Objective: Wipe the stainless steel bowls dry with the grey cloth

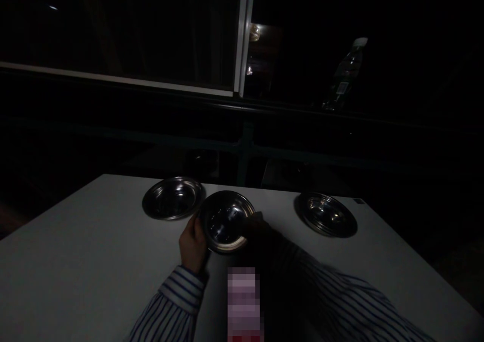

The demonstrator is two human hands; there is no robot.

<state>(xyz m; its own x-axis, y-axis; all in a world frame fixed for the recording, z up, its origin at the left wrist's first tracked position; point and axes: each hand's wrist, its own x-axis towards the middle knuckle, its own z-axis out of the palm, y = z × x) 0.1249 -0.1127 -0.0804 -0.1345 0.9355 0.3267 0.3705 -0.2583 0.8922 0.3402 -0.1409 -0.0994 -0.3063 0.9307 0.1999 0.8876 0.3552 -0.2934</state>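
A shiny metal bowl (223, 220) is tilted towards me above the white table. My left hand (192, 245) grips its left rim, thumb up along the edge. At the bowl's right side, my right hand (260, 236) reaches over the rim and inner wall. Deep shadow hides its fingers, and a small greyish edge, too dark to name, shows at its top. Close by on the left lies a second metal bowl (172, 198). Farther off to the right, a third metal bowl (327, 215) rests on the table.
The white table (94, 261) ends at a dark far edge, with a small dark label (358, 201) at its far right corner. Behind it are a pale window frame (242, 39) and a clear plastic bottle (346, 77) with a white cap. The surroundings are very dark.
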